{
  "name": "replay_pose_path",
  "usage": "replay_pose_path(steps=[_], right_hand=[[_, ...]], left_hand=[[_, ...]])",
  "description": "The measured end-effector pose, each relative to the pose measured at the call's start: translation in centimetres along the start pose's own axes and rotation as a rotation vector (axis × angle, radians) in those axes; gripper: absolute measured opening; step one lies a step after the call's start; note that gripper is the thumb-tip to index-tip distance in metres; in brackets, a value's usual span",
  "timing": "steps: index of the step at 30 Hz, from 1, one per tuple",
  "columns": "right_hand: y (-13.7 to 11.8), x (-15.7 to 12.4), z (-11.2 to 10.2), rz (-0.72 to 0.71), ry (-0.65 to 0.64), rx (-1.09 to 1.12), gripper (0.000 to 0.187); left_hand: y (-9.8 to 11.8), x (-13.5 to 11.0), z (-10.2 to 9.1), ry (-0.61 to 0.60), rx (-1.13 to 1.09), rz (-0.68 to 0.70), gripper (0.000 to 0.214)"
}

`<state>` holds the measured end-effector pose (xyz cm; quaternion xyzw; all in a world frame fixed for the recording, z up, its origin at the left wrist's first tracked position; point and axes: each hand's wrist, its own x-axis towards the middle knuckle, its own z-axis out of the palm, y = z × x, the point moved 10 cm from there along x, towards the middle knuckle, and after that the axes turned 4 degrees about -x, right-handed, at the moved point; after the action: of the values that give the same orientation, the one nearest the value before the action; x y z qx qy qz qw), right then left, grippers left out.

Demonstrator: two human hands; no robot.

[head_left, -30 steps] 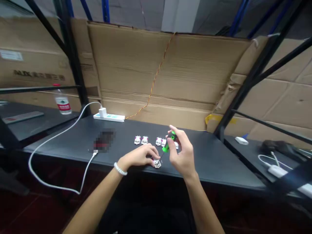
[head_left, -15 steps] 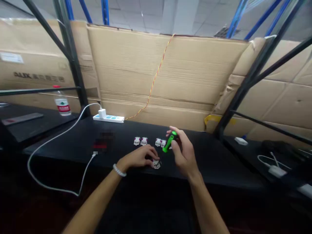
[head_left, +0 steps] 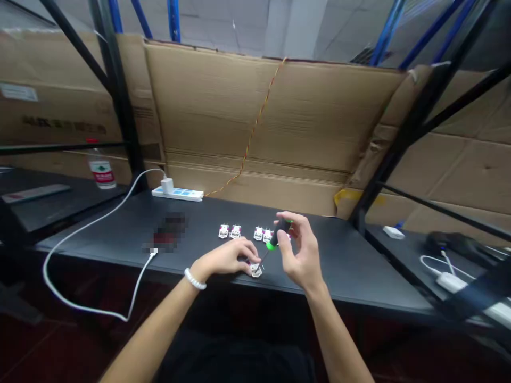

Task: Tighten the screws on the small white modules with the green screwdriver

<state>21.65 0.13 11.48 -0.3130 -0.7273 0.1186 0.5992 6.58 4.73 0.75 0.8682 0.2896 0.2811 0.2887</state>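
Note:
Near the front edge of the black table, my left hand pinches a small white part with purple bits and holds it against the tabletop. The part's exact kind is too small to make out. My right hand grips a green and black screwdriver by its handle. Its thin shaft slants down to the left, and the tip meets the white part. Behind my hands stand similar white and purple parts, two on the left and a group partly hidden by my right hand.
A white power strip with a plugged-in charger lies at the back left. Its white cable loops over the table's front edge to a blurred dark object. A water bottle stands on the left. Cardboard walls the back.
The screwdriver handle has turned in my right hand, showing more black, and my fingers have shifted around it. My left hand and the white part stay in place. The picture's brightness has changed.

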Motion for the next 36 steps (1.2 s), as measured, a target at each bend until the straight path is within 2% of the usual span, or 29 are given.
replay_pose_path(steps=[4,6,9,13,15,19,24,26,32,36], right_hand=[[-0.1,-0.2,-0.7,-0.004,0.154,0.034,0.028],[0.5,-0.4,-0.6,0.029,0.182,0.113,0.031],[1.2,-0.8,0.1,0.073,0.133,0.172,0.041],[0.8,-0.6,0.9,0.046,0.004,0.076,0.039],[0.2,-0.4,0.6,0.012,0.013,-0.033,0.036],[-0.8,-0.2,-0.3,-0.039,0.117,-0.180,0.038],[-0.5,-0.3,1.1,-0.009,-0.039,-0.069,0.047],[-0.8,-0.3,1.2,-0.021,-0.047,-0.068,0.047],[-2.1,-0.1,-0.6,-0.084,0.145,-0.249,0.037],[-1.6,0.1,0.4,-0.066,0.010,-0.173,0.045]], left_hand=[[-0.1,0.0,0.0,0.006,0.008,-0.017,0.022],[-0.1,0.0,0.0,0.001,0.012,-0.022,0.023],[-0.1,0.0,0.1,0.000,0.005,-0.015,0.023],[-0.2,0.0,0.1,0.007,-0.005,-0.008,0.021],[-0.3,0.0,0.0,0.015,-0.001,-0.006,0.022],[-0.4,0.0,0.1,0.016,0.012,-0.005,0.024],[-0.4,0.0,0.1,0.012,-0.001,-0.024,0.023],[-0.4,0.0,0.1,0.013,-0.008,-0.021,0.023],[-0.3,0.0,0.1,0.010,0.005,-0.011,0.025],[-0.2,0.1,0.1,0.005,0.000,-0.008,0.023]])
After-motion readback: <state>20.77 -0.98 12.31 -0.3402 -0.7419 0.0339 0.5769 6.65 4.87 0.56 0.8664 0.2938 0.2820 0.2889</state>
